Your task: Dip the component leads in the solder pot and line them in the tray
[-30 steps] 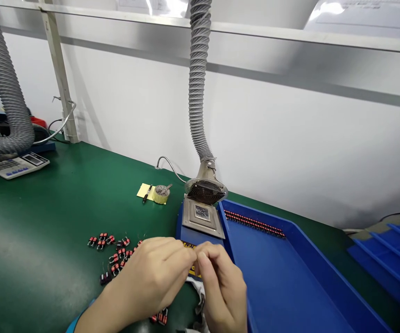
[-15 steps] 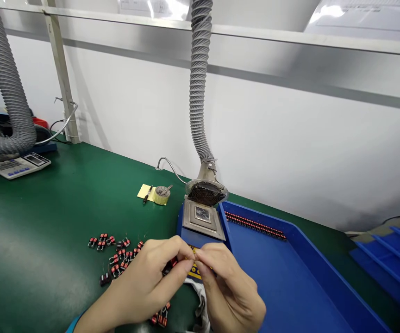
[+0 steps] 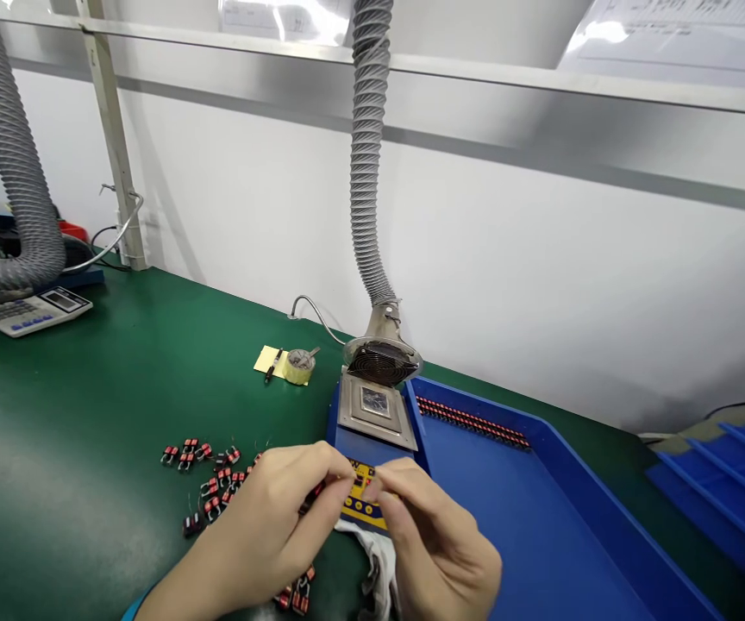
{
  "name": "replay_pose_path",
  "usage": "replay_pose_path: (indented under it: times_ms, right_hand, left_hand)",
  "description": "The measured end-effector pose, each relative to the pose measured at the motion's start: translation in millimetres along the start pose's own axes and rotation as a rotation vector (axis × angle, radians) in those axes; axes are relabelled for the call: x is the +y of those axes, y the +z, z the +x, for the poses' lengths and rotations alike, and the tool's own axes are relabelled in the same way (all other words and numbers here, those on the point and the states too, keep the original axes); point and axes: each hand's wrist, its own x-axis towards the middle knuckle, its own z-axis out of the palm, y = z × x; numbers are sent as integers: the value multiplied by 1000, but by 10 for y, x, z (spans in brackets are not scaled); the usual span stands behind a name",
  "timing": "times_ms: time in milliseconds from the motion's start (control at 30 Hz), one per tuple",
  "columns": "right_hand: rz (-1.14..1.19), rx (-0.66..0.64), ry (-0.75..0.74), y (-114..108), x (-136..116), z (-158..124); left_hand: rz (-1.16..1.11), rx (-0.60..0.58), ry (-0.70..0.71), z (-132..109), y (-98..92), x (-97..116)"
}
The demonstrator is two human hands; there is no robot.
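Note:
My left hand (image 3: 275,522) is closed in a pinch, thumb against fingertips, on something too small to make out. Opposite it, my right hand (image 3: 441,539) also pinches with thumb and forefinger; its tips are slightly blurred and what they hold is hidden. A small gap separates the two sets of fingertips. Both hands hover before the yellow panel (image 3: 366,509) of a blue device with a square metal top plate (image 3: 376,423). Small red-and-black wired components (image 3: 210,487) lie in a loose pile beside my left hand, partly covered by it.
A blue tray (image 3: 541,517) at the right holds rows of red-and-black components (image 3: 472,421). An extraction hose (image 3: 369,172) hangs over the metal plate. A tape roll (image 3: 299,368), pen (image 3: 273,366), calculator (image 3: 34,310) and white cloth (image 3: 378,561) lie on the green table (image 3: 153,362).
My hands have drawn apart: the fingertips met before, and now a gap shows more of the yellow panel. My right hand has shifted slightly to the right.

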Motion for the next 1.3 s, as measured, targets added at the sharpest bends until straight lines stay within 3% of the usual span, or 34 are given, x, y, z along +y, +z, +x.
replay_pose_path:
  times_ms: [133,233,300,400,467,533,633,700,767,833,933,967,1033,1167,1233,1300]
  right_hand:
    - [-179,-65,-231,3,-5,27]
    - [-314,-51,-286,14,-10,10]
    - [-284,-62,-94,26,-16,-16]
    - [144,-125,333,43,-18,-41]
    - [405,-123,386,44,-11,-39]
    - [353,-65,297,33,0,-30]
    - [47,-34,86,21,14,-19]
    - [-87,-18,-97,30,16,-20]
    - [-174,-7,-173,51,6,-28]
    - [-122,-17,-4,75,-10,-39]
    - [307,-123,429,89,-23,-44]
    - [446,-143,494,82,-20,-40]
    - [526,-130,442,52,-9,-26]
    - [90,-48,85,-2,12,-5]
    - [-83,-38,-80,9,9,-15]
    - [-166,6,-85,44,-3,-36]
  left_hand:
    - [-72,-41,-72,7,-9,19]
    - [35,-26,37,23,40,-7]
    - [200,11,187,29,81,-27]
    - [347,67,312,30,111,-30]
    - [272,80,272,28,96,-12]
    - [153,74,185,23,63,10]
    - [51,43,84,12,21,27]
    - [53,37,84,11,21,21]
    - [120,55,151,18,46,4]
    - [254,78,259,30,80,-15]
    - [374,85,347,40,103,-25]
    - [345,87,337,39,97,-20]
    - [224,77,261,31,67,0]
    - [58,18,76,12,10,34]
    - [72,9,76,10,20,24]
    - [184,23,159,13,54,-2]
